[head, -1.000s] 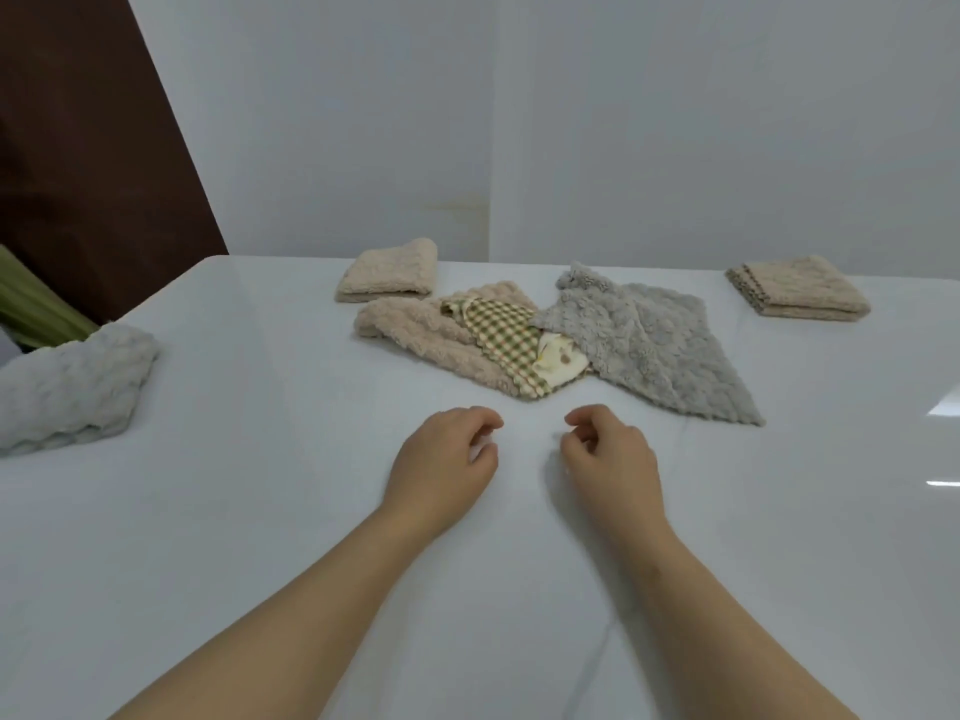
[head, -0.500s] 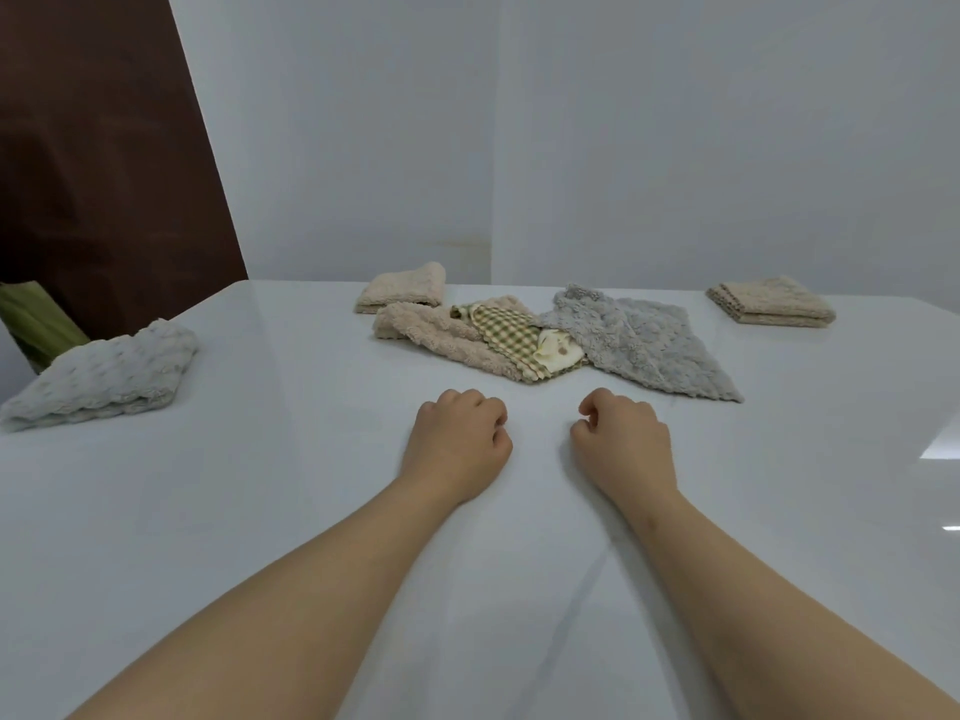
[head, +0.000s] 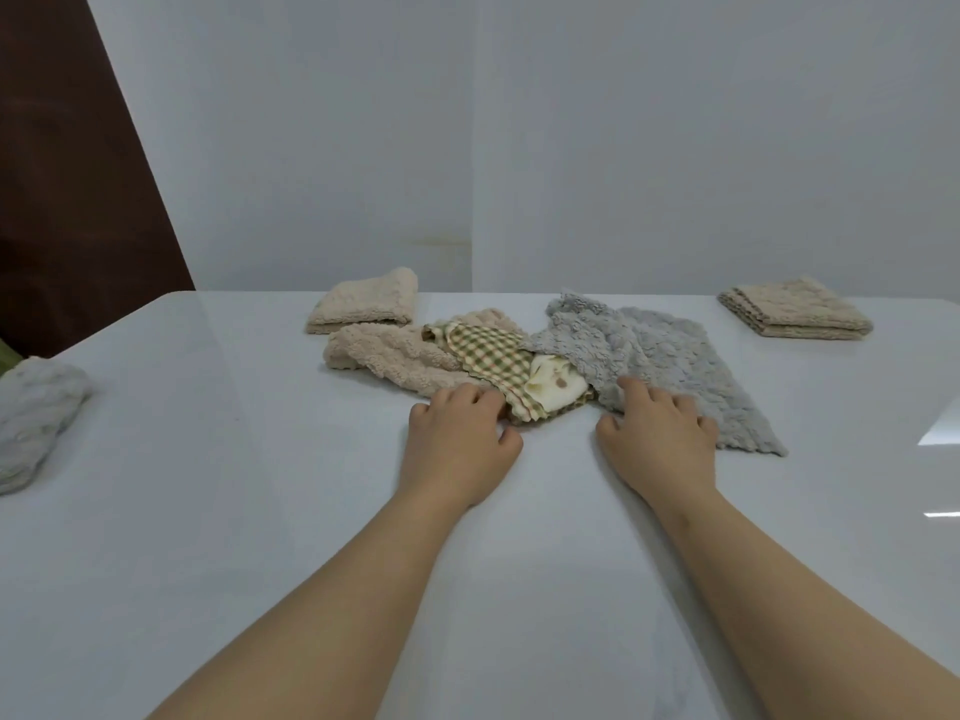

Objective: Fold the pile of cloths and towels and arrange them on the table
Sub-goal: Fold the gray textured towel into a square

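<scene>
Both forearms are extended forward over the table (head: pixel 260 511), palms down. The left hand (head: pixel 460 439) is set at the near edge of the pile (head: pixel 550 379), fingers curled against the beige towel (head: pixel 395 356) and checked cloth (head: pixel 488 350), thumb free; a grasp cannot be confirmed. The right hand (head: pixel 660 439) is laid on the grey towel (head: pixel 670 350) at its near corner, fingers bent; a grasp is likewise undetermined. The pile is located mid-table, unfolded.
</scene>
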### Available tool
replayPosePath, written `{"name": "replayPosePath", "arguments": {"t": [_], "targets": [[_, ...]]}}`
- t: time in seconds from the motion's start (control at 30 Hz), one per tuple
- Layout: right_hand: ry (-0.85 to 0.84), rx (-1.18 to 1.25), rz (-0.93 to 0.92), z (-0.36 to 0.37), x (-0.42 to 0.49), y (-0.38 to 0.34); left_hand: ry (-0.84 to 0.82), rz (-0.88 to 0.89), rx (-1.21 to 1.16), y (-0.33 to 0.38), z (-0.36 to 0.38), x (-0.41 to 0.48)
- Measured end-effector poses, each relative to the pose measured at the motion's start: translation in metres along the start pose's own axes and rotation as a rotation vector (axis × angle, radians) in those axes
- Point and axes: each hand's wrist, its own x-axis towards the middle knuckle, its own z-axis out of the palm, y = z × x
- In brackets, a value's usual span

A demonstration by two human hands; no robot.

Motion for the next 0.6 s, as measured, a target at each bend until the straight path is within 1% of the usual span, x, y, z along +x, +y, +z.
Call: {"name": "replayPosePath", "arguments": {"t": [0.17, 0.23, 0.4, 0.5, 0.6], "targets": [[0.049, -0.046, 0.009, 0.003, 0.006, 0.001, 0.015, -0.004, -0.013, -0.002, 0.001, 0.0], [0.082, -0.02, 0.015, 0.003, 0.006, 0.002, 0.019, 0.001, -0.025, -0.002, 0.001, -0.002], [0.269, 0.215, 0.082, -0.009, -0.008, 0.003, 0.029, 0.005, -0.068, -0.002, -0.005, -0.012], [0.364, 0.339, 0.05, -0.021, -0.029, 0.006, 0.048, 0.003, -0.12, -0.002, -0.013, -0.031], [0.389, 0.432, -0.014, -0.032, -0.056, 0.003, 0.036, 0.013, -0.193, -0.002, -0.023, -0.056]]}}
